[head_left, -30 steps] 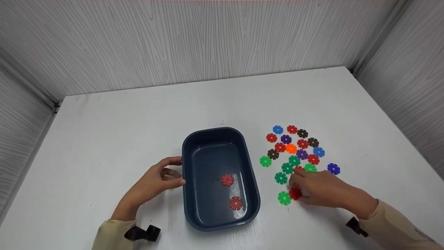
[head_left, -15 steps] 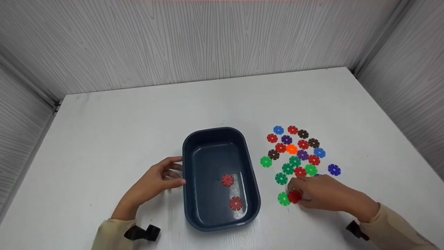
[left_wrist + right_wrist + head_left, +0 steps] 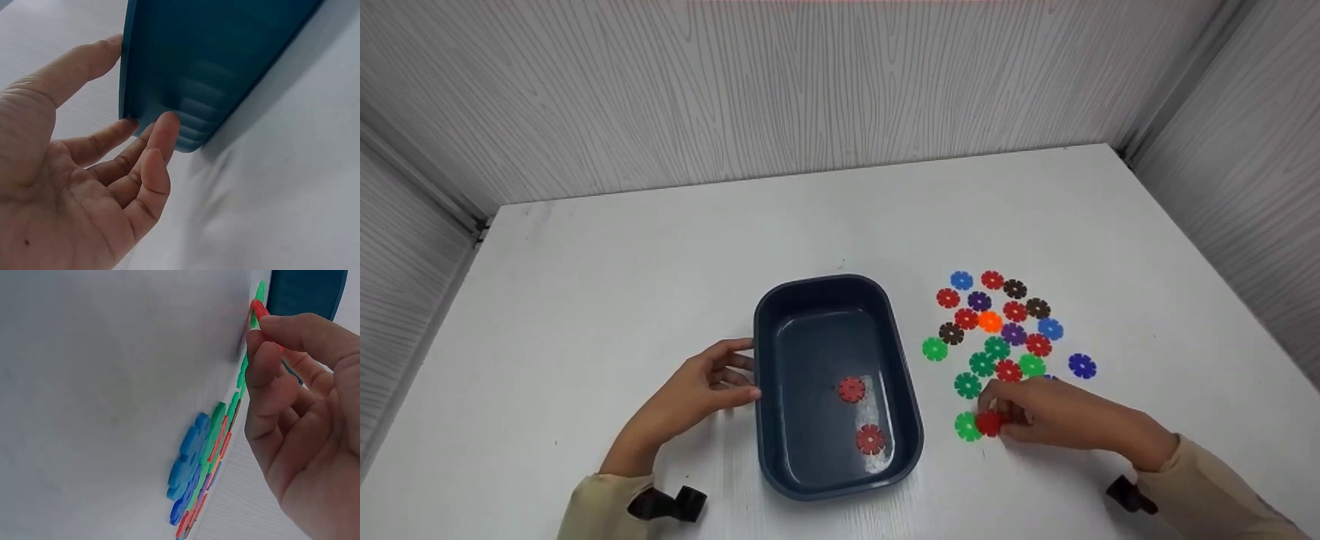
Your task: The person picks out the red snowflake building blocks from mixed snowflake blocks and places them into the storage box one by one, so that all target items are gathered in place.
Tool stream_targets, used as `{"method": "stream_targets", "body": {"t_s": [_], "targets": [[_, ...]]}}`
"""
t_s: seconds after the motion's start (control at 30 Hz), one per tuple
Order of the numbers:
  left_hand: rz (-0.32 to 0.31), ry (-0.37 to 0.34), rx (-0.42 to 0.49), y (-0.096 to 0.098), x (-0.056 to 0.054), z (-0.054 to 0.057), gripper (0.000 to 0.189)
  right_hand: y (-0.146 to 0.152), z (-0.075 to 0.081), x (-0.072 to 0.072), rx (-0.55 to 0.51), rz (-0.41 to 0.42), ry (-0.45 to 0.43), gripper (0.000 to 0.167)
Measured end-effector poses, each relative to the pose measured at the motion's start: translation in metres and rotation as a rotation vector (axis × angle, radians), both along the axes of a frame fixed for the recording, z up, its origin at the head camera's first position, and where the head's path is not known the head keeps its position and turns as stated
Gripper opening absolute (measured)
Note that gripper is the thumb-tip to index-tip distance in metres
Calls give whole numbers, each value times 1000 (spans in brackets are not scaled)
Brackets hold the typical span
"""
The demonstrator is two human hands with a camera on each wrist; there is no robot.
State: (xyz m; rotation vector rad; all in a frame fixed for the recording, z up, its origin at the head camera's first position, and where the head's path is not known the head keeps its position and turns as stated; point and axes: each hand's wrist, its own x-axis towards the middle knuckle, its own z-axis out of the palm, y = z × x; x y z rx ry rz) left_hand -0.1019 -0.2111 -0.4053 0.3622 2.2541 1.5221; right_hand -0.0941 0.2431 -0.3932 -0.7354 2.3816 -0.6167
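Observation:
A dark blue plastic tray (image 3: 802,337) stands on the table with two red notched discs (image 3: 871,439) inside. At its left side my left hand (image 3: 701,390) rests thumb and fingertips against the rim and outer wall, the fingers loosely bent. My right hand (image 3: 1046,412) pinches a red notched plastic disc (image 3: 989,423) between thumb and fingers, low over the table right of the tray. That disc overlaps a bright green disc (image 3: 967,427) in the head view. In the right wrist view the red disc (image 3: 260,309) is seen edge-on at the thumb tip.
Beyond my right hand lies a loose cluster of notched discs in red, green, blue, purple, black and orange (image 3: 990,322). One dark blue disc (image 3: 1082,366) lies apart at its right. Woodgrain panels (image 3: 810,90) enclose the white table (image 3: 622,277) behind and at both sides.
My right hand has drawn slightly nearer, then left, with the red disc. A red disc behind it has come into view. The bright green disc has shifted slightly left. My left hand stays put.

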Motion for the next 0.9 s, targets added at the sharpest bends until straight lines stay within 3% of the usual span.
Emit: {"method": "stream_targets", "body": {"t_s": [0.2,0.33,0.57,0.9], "targets": [[2,-1,0,-1,1,-1,68,-4,3,-2,-83,-17,2,23],[3,18,-11,-1,0,-2,68,-14,10,-5,-145,-36,46,23],[1,18,-7,-1,-1,-1,69,-38,23,-14,-264,-81,49,22],[7,3,-12,-1,0,-2,69,-61,23,-26,-357,-90,24,25]]}}
